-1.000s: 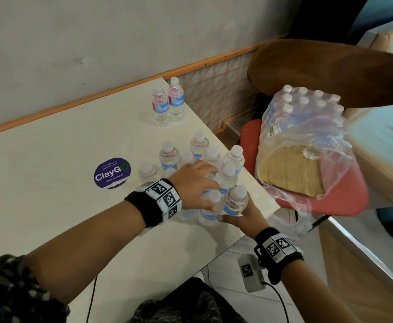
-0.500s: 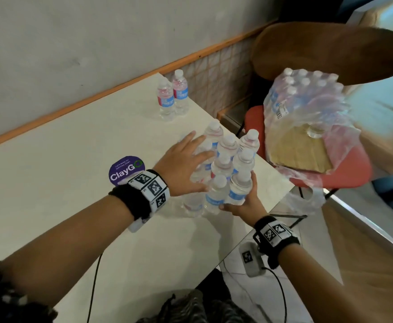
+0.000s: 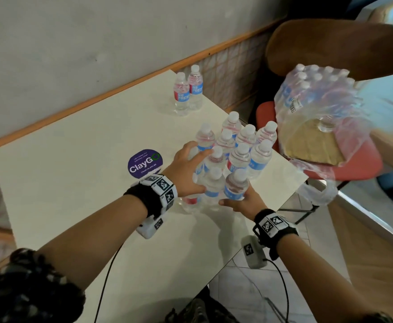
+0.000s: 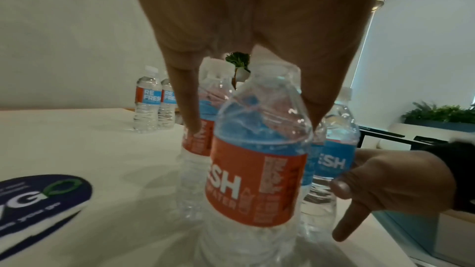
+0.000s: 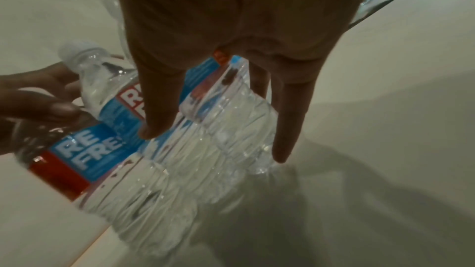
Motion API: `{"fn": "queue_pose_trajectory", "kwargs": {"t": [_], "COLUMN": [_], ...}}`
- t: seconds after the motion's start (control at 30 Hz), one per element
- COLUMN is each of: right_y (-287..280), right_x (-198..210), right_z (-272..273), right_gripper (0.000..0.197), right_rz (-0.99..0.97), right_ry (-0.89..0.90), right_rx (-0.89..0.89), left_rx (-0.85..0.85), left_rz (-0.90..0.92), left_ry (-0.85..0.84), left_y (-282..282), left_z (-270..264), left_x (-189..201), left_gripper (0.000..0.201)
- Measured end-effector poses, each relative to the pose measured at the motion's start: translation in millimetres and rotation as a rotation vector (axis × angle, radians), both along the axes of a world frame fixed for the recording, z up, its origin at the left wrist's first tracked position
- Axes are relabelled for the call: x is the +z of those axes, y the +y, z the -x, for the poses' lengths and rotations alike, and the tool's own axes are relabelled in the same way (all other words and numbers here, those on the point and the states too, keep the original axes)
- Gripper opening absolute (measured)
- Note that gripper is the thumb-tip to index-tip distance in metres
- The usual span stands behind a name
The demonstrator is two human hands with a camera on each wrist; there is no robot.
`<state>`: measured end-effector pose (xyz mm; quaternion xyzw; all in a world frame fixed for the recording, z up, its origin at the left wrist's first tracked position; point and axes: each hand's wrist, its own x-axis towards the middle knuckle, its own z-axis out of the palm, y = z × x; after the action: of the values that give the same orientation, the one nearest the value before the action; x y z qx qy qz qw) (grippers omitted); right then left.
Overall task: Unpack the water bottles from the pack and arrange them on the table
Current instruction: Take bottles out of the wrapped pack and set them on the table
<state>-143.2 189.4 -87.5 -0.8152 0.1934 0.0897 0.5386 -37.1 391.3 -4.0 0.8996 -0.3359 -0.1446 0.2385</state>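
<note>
Bottles in a cluster (image 3: 232, 159) are the landmark, standing near the table (image 3: 74, 183) edge. Left of them lies a purple ClayGo sticker (image 3: 144, 163). The left hand (image 3: 186, 171) presses its spread, straight fingers against the cluster's left side; 1.0 s ago it lay over the caps, so the group has been gathered tighter. Behind the cluster, 2 separate bottles (image 3: 187, 92) stand near the wall, unmoved. On the cluster's near side, the right hand (image 3: 242, 201) cups the front bottle (image 3: 235, 186) with relaxed fingers, as before. Right of the cluster, the torn pack (image 3: 319, 113) rests on a red chair (image 3: 365, 164) with more bottles inside, so unpacking looks unfinished.
</note>
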Motion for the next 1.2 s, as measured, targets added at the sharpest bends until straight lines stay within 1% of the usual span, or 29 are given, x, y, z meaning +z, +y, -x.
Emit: {"fn": "queue_pose_trajectory", "kwargs": {"t": [0.1,0.17,0.23,0.3,0.37,0.43,0.47,0.5,0.57,0.6,0.67,0.83,0.97,1.07,1.2], "right_y": [17,32,45,52,53,53,54,56,65,71,83,113,142,169,192], "right_x": [0,-1,0,1,3,4,5,5,6,5,0,-7,-8,-9,-18], "right_z": [-5,-8,-11,-12,-13,-15,-16,-17,-22,-24,-28,-40,-50,-56,-62], "right_gripper": [0.091,0.088,0.084,0.083,0.085,0.088,0.091,0.094,0.104,0.11,0.12,0.12,0.13,0.133,0.142], "right_rz": [0.002,0.005,-0.007,-0.009,-0.013,-0.039,-0.047,-0.049,-0.073,-0.088,-0.115,-0.169,-0.191,-0.203,-0.213], "right_ry": [-0.01,-0.041,-0.058,-0.072,-0.068,-0.068,-0.078,-0.089,-0.104,-0.111,-0.102,-0.09,-0.074,-0.067,-0.023], "right_rx": [0.016,-0.013,-0.041,-0.025,0.023,0.079,0.12,0.161,0.225,0.236,0.235,0.226,0.224,0.203,0.159], "left_rx": [-0.005,0.005,0.046,0.087,0.113,0.126,0.13,0.132,0.146,0.153,0.159,0.191,0.238,0.247,0.299], "left_rz": [0.064,0.097,0.135,0.181,0.199,0.172,0.146,0.121,0.108,0.116,0.127,0.122,0.147,0.159,0.2], "left_ry": [-0.005,-0.041,-0.088,-0.107,-0.09,-0.074,-0.075,-0.074,-0.05,-0.032,-0.008,0.057,0.064,0.053,0.068], "left_y": [13,22,29,32,32,29,29,29,32,34,40,65,95,114,120], "left_z": [-9,-13,-13,-12,-12,-14,-17,-20,-26,-29,-31,-35,-37,-37,-38], "left_x": [-8,-14,-18,-20,-19,-17,-15,-13,-10,-9,-9,-8,-10,-11,2], "left_gripper": [0.08,0.064,0.055,0.056,0.069,0.08,0.081,0.079,0.062,0.054,0.045,0.044,0.042,0.043,0.039]}}
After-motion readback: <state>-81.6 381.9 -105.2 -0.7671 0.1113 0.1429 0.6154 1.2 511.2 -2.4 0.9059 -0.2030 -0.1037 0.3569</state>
